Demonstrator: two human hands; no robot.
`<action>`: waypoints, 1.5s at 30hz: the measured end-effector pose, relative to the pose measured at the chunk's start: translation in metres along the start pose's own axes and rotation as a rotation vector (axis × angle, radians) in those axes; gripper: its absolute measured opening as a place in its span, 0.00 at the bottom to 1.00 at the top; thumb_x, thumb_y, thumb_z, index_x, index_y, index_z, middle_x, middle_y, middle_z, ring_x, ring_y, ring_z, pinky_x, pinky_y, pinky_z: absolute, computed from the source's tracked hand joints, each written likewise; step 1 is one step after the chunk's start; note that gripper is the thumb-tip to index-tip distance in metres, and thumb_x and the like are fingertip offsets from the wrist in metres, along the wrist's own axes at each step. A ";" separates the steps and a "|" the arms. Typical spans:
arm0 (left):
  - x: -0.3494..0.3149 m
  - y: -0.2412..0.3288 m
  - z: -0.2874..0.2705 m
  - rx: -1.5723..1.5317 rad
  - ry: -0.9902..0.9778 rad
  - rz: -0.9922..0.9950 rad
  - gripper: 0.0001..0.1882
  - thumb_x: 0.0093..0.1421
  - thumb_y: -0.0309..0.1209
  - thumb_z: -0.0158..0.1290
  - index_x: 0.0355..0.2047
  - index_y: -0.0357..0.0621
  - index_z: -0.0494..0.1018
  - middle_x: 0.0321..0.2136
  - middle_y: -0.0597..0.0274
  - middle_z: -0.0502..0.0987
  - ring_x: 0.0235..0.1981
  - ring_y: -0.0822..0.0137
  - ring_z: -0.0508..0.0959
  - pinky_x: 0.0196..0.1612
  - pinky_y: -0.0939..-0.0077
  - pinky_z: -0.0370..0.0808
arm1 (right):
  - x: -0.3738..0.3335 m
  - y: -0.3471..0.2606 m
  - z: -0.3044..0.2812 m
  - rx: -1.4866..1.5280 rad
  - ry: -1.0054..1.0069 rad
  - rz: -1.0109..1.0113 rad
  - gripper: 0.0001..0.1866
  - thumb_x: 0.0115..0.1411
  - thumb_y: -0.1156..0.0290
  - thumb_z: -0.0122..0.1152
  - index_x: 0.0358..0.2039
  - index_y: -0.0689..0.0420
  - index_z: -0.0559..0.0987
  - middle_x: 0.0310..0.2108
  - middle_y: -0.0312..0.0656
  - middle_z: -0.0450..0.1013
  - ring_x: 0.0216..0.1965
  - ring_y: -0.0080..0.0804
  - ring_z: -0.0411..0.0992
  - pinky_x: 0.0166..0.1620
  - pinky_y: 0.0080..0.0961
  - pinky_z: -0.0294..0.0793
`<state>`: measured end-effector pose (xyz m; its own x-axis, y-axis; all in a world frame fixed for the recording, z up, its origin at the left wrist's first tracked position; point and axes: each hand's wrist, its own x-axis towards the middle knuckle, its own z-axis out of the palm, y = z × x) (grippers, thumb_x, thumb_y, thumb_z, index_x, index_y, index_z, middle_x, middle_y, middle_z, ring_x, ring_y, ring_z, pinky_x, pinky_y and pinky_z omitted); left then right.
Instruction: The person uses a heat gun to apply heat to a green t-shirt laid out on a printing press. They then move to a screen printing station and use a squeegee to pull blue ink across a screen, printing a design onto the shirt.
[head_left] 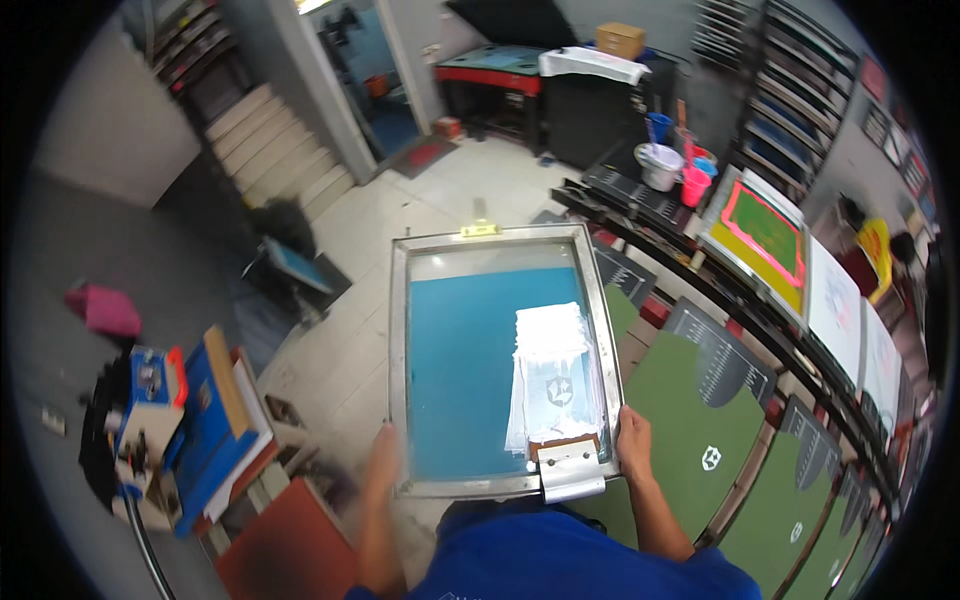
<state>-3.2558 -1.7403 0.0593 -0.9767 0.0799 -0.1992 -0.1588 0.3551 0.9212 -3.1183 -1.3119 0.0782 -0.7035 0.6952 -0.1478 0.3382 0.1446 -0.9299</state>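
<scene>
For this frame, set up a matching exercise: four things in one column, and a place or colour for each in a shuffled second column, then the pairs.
Things:
1. screen frame
2. squeegee
3. pink cup
4. cardboard box

Descriptions:
A. up on the far cabinet, on a white cloth
B. blue mesh, held by the left hand and right hand
C. next to a white bucket
D. resting at the frame's near right corner, on white ink

Pairs: 1-B, 2-D, 3-C, 4-A
</scene>
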 end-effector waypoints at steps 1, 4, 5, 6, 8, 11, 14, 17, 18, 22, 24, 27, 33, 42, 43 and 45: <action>-0.020 -0.006 0.002 0.002 -0.067 -0.025 0.33 0.73 0.48 0.30 0.54 0.25 0.67 0.51 0.47 0.73 0.54 0.58 0.71 0.59 0.69 0.64 | -0.044 0.016 -0.017 -0.003 0.050 0.032 0.22 0.69 0.61 0.44 0.22 0.63 0.70 0.18 0.31 0.61 0.23 0.18 0.57 0.27 0.26 0.58; 0.039 0.026 -0.013 0.012 -0.220 0.018 0.32 0.72 0.49 0.30 0.54 0.28 0.68 0.50 0.46 0.74 0.53 0.57 0.72 0.59 0.66 0.65 | -0.086 0.000 0.005 0.089 0.247 0.033 0.22 0.69 0.61 0.45 0.19 0.60 0.68 0.17 0.27 0.59 0.21 0.17 0.54 0.24 0.24 0.54; 0.060 0.027 -0.018 -0.010 -0.259 0.019 0.32 0.72 0.48 0.31 0.53 0.28 0.68 0.49 0.47 0.74 0.52 0.57 0.72 0.58 0.66 0.66 | -0.102 -0.014 0.013 0.123 0.300 0.040 0.22 0.69 0.61 0.45 0.19 0.59 0.68 0.17 0.27 0.58 0.20 0.17 0.54 0.23 0.24 0.54; 0.078 0.037 -0.029 -0.026 -0.307 0.017 0.31 0.72 0.48 0.31 0.53 0.28 0.69 0.48 0.47 0.75 0.51 0.58 0.73 0.57 0.67 0.67 | -0.122 -0.026 0.026 0.158 0.360 0.053 0.22 0.69 0.61 0.45 0.18 0.59 0.68 0.17 0.27 0.58 0.20 0.17 0.53 0.23 0.24 0.53; 0.089 0.054 -0.035 -0.021 -0.385 0.074 0.31 0.72 0.47 0.33 0.52 0.27 0.69 0.47 0.48 0.76 0.50 0.59 0.73 0.55 0.67 0.67 | -0.143 -0.023 0.037 0.207 0.436 0.093 0.22 0.69 0.62 0.45 0.17 0.58 0.67 0.16 0.26 0.57 0.19 0.16 0.53 0.22 0.23 0.52; 0.100 0.053 -0.029 0.039 -0.423 0.143 0.29 0.71 0.46 0.36 0.50 0.27 0.70 0.45 0.50 0.77 0.47 0.61 0.74 0.53 0.67 0.68 | -0.166 -0.024 0.035 0.229 0.487 0.194 0.22 0.69 0.63 0.45 0.19 0.60 0.68 0.15 0.29 0.58 0.20 0.18 0.55 0.23 0.26 0.55; 0.144 0.062 -0.014 0.020 -0.511 0.217 0.25 0.71 0.44 0.39 0.46 0.29 0.72 0.41 0.52 0.77 0.44 0.62 0.74 0.51 0.69 0.69 | -0.150 -0.022 0.058 0.241 0.569 0.195 0.22 0.68 0.63 0.45 0.20 0.64 0.69 0.15 0.31 0.59 0.20 0.20 0.57 0.24 0.28 0.57; 0.175 0.061 0.001 0.041 -0.573 0.266 0.24 0.70 0.43 0.40 0.44 0.30 0.72 0.38 0.52 0.77 0.43 0.63 0.74 0.50 0.69 0.69 | -0.135 0.001 0.076 0.204 0.641 0.210 0.22 0.68 0.62 0.46 0.22 0.66 0.72 0.17 0.31 0.62 0.21 0.19 0.58 0.25 0.27 0.58; 0.182 0.061 0.000 0.054 -0.590 0.296 0.23 0.70 0.43 0.40 0.44 0.31 0.72 0.38 0.51 0.77 0.42 0.63 0.74 0.49 0.69 0.69 | -0.133 0.004 0.080 0.185 0.646 0.215 0.22 0.68 0.62 0.47 0.25 0.67 0.74 0.19 0.31 0.64 0.22 0.18 0.59 0.26 0.25 0.59; 0.212 0.062 0.014 0.091 -0.562 0.378 0.22 0.69 0.42 0.41 0.42 0.31 0.73 0.36 0.51 0.76 0.40 0.62 0.74 0.47 0.69 0.69 | -0.110 0.008 0.095 0.069 0.675 0.181 0.22 0.68 0.62 0.47 0.28 0.71 0.75 0.21 0.33 0.67 0.24 0.19 0.61 0.29 0.26 0.62; 0.221 0.060 0.019 0.062 -0.605 0.318 0.22 0.69 0.42 0.41 0.42 0.32 0.73 0.36 0.51 0.76 0.40 0.62 0.74 0.47 0.69 0.69 | -0.101 0.012 0.098 0.104 0.675 0.201 0.22 0.67 0.62 0.47 0.28 0.72 0.75 0.21 0.34 0.67 0.24 0.20 0.61 0.29 0.27 0.62; 0.225 0.057 0.021 0.048 -0.584 0.291 0.22 0.69 0.42 0.41 0.43 0.32 0.73 0.37 0.52 0.76 0.41 0.62 0.74 0.47 0.69 0.69 | -0.095 0.008 0.100 0.121 0.656 0.234 0.23 0.67 0.62 0.48 0.27 0.72 0.75 0.20 0.34 0.67 0.24 0.20 0.61 0.29 0.27 0.62; 0.225 0.058 0.024 0.044 -0.556 0.288 0.23 0.68 0.42 0.43 0.47 0.31 0.72 0.40 0.52 0.77 0.43 0.62 0.74 0.50 0.70 0.68 | -0.082 0.006 0.095 0.068 0.646 0.232 0.23 0.67 0.61 0.48 0.26 0.71 0.75 0.20 0.34 0.67 0.24 0.20 0.61 0.28 0.28 0.62; 0.223 0.041 -0.015 0.001 -0.644 0.234 0.24 0.69 0.41 0.41 0.54 0.33 0.70 0.48 0.53 0.75 0.51 0.62 0.73 0.56 0.71 0.65 | -0.108 0.001 0.110 0.154 0.581 0.256 0.22 0.67 0.61 0.49 0.33 0.72 0.78 0.22 0.36 0.70 0.23 0.21 0.63 0.28 0.25 0.64; 0.219 0.044 -0.018 -0.014 -0.657 0.275 0.23 0.69 0.40 0.42 0.54 0.34 0.71 0.48 0.52 0.75 0.51 0.60 0.73 0.56 0.70 0.66 | -0.110 0.005 0.108 0.164 0.570 0.255 0.22 0.67 0.62 0.49 0.35 0.73 0.78 0.24 0.37 0.72 0.24 0.21 0.65 0.29 0.24 0.65; 0.213 0.036 -0.027 -0.076 -0.602 0.237 0.23 0.70 0.39 0.41 0.54 0.35 0.71 0.47 0.53 0.75 0.50 0.61 0.73 0.56 0.70 0.66 | -0.111 0.018 0.109 0.390 0.554 0.334 0.21 0.67 0.63 0.51 0.38 0.73 0.78 0.27 0.40 0.75 0.26 0.24 0.70 0.31 0.25 0.70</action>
<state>-3.4733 -1.7360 0.0595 -0.7384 0.6637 -0.1195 0.0201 0.1988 0.9798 -3.1023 -1.4638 0.0411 -0.1500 0.9255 -0.3477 0.1606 -0.3242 -0.9322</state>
